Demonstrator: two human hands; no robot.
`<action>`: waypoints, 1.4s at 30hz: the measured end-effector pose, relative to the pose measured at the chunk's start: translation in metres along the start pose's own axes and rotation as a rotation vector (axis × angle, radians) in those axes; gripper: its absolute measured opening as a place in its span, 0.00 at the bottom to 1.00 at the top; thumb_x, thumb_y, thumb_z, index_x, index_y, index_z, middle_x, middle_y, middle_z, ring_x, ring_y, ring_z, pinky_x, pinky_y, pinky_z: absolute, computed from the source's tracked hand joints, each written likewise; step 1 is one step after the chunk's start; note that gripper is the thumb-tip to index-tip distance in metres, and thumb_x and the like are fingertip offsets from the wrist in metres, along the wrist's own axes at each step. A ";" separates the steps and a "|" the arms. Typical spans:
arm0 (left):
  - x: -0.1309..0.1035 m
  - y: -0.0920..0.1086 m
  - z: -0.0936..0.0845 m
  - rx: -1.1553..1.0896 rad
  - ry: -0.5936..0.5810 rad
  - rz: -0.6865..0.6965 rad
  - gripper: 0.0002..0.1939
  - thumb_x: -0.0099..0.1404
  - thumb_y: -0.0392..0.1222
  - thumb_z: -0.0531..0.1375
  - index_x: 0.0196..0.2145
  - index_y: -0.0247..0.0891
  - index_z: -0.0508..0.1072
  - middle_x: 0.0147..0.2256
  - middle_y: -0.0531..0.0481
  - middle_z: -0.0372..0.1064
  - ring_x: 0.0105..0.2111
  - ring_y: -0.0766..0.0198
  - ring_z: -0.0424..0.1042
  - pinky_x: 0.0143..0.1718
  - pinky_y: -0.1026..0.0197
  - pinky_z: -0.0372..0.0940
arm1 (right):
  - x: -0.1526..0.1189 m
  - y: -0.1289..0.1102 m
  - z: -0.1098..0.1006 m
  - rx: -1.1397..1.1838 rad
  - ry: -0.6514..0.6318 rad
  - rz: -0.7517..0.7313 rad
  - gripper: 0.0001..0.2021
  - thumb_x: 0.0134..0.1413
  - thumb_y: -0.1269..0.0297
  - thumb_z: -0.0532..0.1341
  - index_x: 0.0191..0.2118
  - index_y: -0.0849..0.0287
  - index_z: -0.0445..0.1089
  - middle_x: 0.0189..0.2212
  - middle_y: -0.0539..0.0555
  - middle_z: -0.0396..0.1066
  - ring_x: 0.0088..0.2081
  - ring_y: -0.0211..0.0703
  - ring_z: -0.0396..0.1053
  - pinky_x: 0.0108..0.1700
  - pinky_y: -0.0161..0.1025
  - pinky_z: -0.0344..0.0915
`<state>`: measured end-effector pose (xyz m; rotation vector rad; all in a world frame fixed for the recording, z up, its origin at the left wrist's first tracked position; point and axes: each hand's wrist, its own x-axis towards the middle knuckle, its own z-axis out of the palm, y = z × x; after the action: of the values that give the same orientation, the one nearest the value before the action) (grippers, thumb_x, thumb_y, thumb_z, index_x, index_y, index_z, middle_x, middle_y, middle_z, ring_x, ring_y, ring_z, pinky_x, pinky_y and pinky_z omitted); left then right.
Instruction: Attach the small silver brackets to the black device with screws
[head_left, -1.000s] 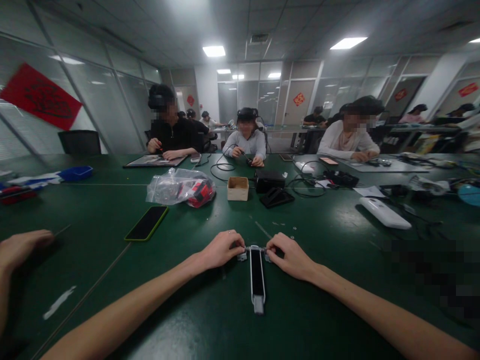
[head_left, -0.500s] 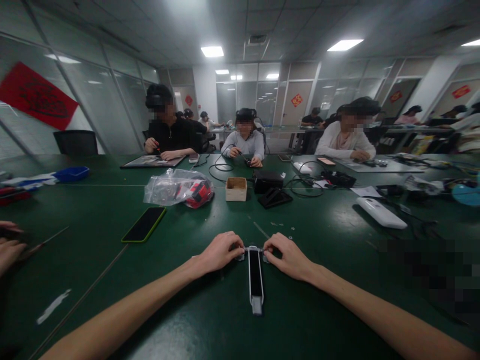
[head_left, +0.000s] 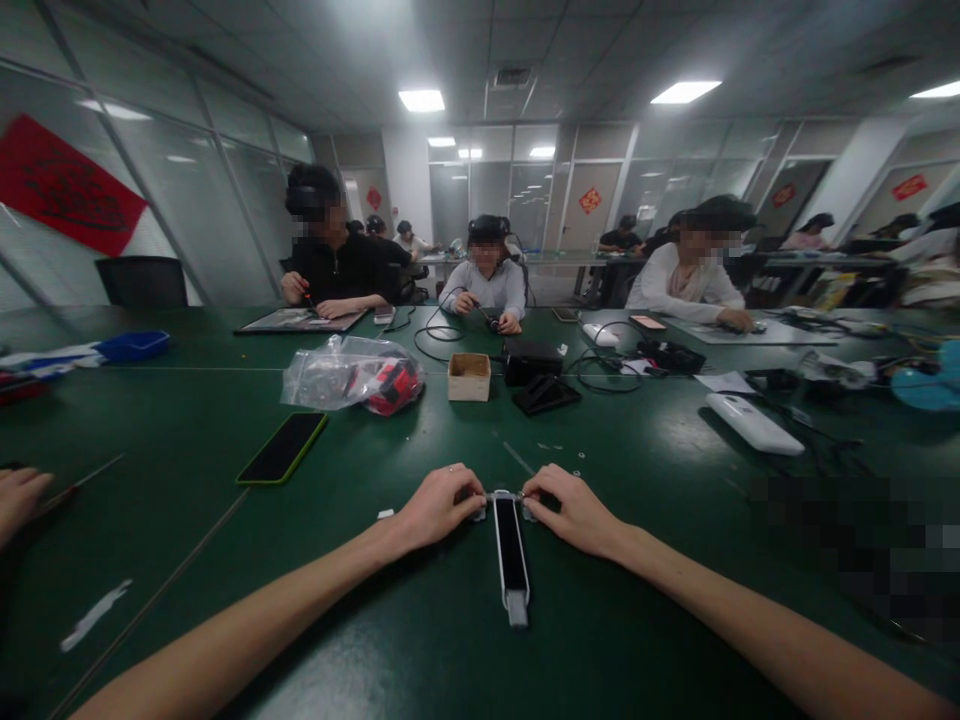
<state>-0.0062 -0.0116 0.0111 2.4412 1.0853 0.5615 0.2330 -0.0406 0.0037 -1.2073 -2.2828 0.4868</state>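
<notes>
A long, narrow device with a white frame and black face lies on the green table in front of me, a pale grey block at its near end. Small metallic and clear parts stick out on both sides of its far end. My left hand is closed, with thumb and fingers pinching the part on the left side. On the right side, my right hand pinches the matching part the same way. Fingertips partly hide both parts, so their exact kind cannot be made out.
Ahead stand a small open box, a clear plastic bag with something red inside, and a black box. A phone lies left, a white device right. Another person's hand shows at far left.
The view has shifted slightly, moving the table things a little left. Both hands keep their pinch at the device's far end, with hardly any visible movement.
</notes>
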 end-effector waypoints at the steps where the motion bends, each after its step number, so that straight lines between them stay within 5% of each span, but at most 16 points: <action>1: 0.000 -0.001 0.001 -0.003 0.005 0.002 0.05 0.62 0.39 0.58 0.32 0.36 0.71 0.29 0.53 0.65 0.29 0.66 0.64 0.30 0.66 0.57 | 0.000 -0.001 0.000 0.007 -0.002 0.009 0.05 0.57 0.67 0.56 0.35 0.59 0.69 0.32 0.52 0.67 0.34 0.41 0.63 0.36 0.39 0.62; 16: -0.002 0.001 0.003 -0.010 0.020 -0.011 0.06 0.62 0.40 0.57 0.31 0.35 0.71 0.28 0.52 0.64 0.27 0.66 0.63 0.28 0.66 0.57 | 0.004 -0.006 -0.007 -0.034 -0.085 0.080 0.07 0.57 0.63 0.56 0.36 0.58 0.69 0.32 0.52 0.68 0.34 0.40 0.64 0.36 0.39 0.62; 21: -0.001 0.002 0.002 -0.002 0.018 -0.021 0.07 0.61 0.40 0.57 0.31 0.36 0.72 0.28 0.52 0.65 0.27 0.66 0.64 0.28 0.66 0.57 | 0.012 0.002 -0.037 -0.113 -0.155 0.034 0.11 0.57 0.58 0.56 0.37 0.58 0.71 0.34 0.53 0.70 0.36 0.42 0.65 0.39 0.40 0.61; 24: 0.000 0.000 0.004 -0.009 0.027 -0.014 0.07 0.61 0.41 0.57 0.31 0.36 0.72 0.28 0.52 0.65 0.28 0.66 0.64 0.28 0.66 0.58 | 0.013 0.013 -0.062 -0.167 -0.128 0.104 0.13 0.57 0.58 0.54 0.39 0.59 0.71 0.36 0.55 0.70 0.37 0.43 0.66 0.40 0.40 0.61; 28: 0.000 -0.002 0.004 -0.003 0.031 -0.022 0.07 0.60 0.42 0.57 0.31 0.36 0.71 0.28 0.52 0.65 0.28 0.66 0.64 0.28 0.66 0.58 | 0.011 0.031 -0.079 -0.282 -0.244 0.201 0.12 0.55 0.61 0.56 0.41 0.60 0.70 0.36 0.56 0.70 0.36 0.44 0.67 0.39 0.39 0.62; 36: -0.001 -0.001 0.003 0.003 0.030 -0.026 0.06 0.58 0.41 0.57 0.32 0.36 0.71 0.29 0.52 0.65 0.27 0.66 0.64 0.28 0.66 0.58 | 0.009 0.056 -0.066 -0.318 -0.324 0.213 0.08 0.53 0.66 0.57 0.38 0.59 0.71 0.34 0.55 0.70 0.35 0.43 0.67 0.38 0.38 0.62; 42: 0.000 0.000 0.002 -0.008 0.027 -0.021 0.06 0.58 0.40 0.57 0.31 0.36 0.71 0.29 0.52 0.65 0.27 0.67 0.64 0.28 0.66 0.57 | 0.009 0.032 -0.059 -0.158 -0.217 0.162 0.06 0.52 0.69 0.56 0.35 0.60 0.70 0.32 0.54 0.69 0.31 0.41 0.66 0.34 0.38 0.63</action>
<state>-0.0055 -0.0125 0.0098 2.4197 1.1158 0.5930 0.2845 -0.0107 0.0368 -1.4903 -2.4548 0.5280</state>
